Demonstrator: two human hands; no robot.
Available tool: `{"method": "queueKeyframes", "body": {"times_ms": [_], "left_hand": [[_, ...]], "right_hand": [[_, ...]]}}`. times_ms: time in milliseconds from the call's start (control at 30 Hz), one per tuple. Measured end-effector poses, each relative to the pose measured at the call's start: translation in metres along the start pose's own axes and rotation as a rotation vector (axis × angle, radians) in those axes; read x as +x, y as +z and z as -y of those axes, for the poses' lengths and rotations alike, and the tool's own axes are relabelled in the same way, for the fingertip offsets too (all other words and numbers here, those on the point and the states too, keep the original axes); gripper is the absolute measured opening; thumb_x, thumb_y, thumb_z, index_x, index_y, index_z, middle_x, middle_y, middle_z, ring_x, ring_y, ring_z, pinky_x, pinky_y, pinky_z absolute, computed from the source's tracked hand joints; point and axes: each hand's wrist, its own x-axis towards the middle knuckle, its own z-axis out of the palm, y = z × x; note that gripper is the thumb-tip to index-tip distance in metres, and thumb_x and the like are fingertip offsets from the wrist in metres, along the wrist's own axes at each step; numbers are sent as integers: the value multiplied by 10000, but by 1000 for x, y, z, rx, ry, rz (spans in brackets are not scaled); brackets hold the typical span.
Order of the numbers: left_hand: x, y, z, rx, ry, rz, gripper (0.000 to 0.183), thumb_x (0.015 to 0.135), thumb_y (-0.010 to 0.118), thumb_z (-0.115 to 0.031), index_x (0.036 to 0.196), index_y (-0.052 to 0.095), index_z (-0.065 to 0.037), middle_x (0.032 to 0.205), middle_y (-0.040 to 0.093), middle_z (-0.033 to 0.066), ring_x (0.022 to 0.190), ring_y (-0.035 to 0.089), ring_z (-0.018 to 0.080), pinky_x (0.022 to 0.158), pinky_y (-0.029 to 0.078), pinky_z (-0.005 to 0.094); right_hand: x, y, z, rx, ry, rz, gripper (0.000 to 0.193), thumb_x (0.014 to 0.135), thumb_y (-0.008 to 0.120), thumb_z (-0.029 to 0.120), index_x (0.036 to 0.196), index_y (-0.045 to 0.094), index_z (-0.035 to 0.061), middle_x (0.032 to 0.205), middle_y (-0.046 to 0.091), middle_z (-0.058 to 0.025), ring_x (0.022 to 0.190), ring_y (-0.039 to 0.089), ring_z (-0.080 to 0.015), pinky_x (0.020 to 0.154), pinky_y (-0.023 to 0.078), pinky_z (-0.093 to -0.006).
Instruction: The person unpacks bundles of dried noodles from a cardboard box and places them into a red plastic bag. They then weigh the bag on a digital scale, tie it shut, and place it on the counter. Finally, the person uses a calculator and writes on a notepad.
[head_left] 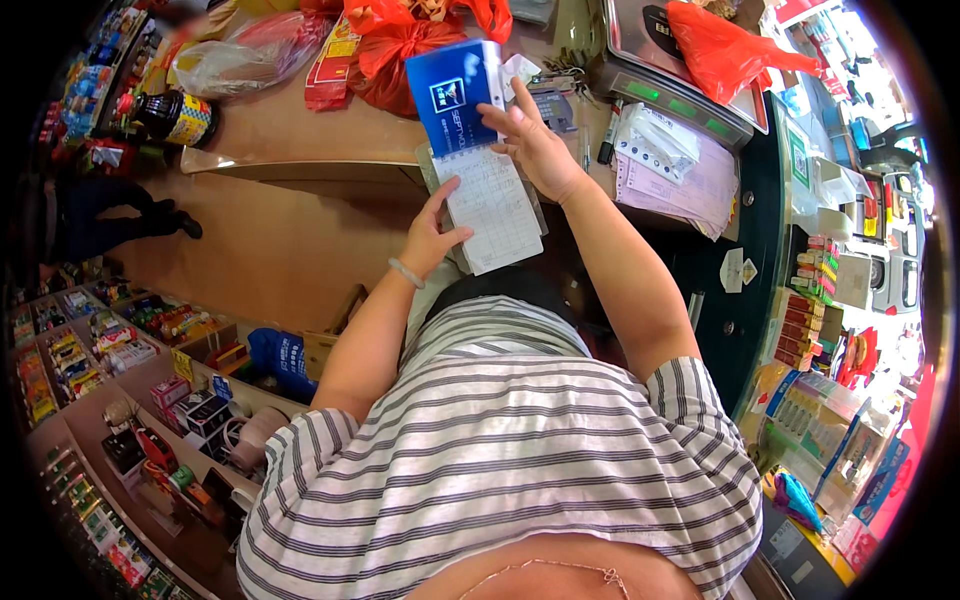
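Note:
A notepad (492, 215) lies in front of me, its lined page covered with handwriting and its blue cover (452, 95) folded upward at the top. My left hand (432, 240), with a pale bangle at the wrist, grips the pad's left edge, finger and thumb resting on the page. At the upper right of the pad, my right hand (540, 145) has its fingers spread, the tips at the right edge of the blue cover. Whatever lies under the right palm is hidden.
Red plastic bags (395, 60) sit on the counter (300, 140) beyond the pad. A weighing scale (670, 95), a black marker (609, 135) and stacked papers (680, 185) are to the right. A dark jar (175, 117) stands at the far left. Someone's legs (120, 215) show on the left.

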Motion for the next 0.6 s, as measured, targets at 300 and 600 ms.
{"method": "queueKeyframes", "body": {"times_ms": [300, 600], "left_hand": [[18, 5, 4, 102, 32, -249, 422, 794, 656, -69, 1175, 478, -27, 1084, 555, 76, 983, 524, 140, 833, 434, 267], [16, 1, 5, 168, 135, -221, 562, 820, 607, -95, 1302, 324, -39, 1228, 466, 148, 984, 530, 191, 863, 428, 304]], "right_hand": [[-10, -29, -12, -1008, -355, 148, 380, 775, 570, -4, 1135, 582, 117, 1296, 476, -86, 1186, 443, -248, 930, 390, -332], [-4, -30, -28, -1112, -449, -97, 186, 679, 617, 61, 856, 670, 86, 1103, 544, -103, 1041, 479, -314, 880, 409, -369]]}}
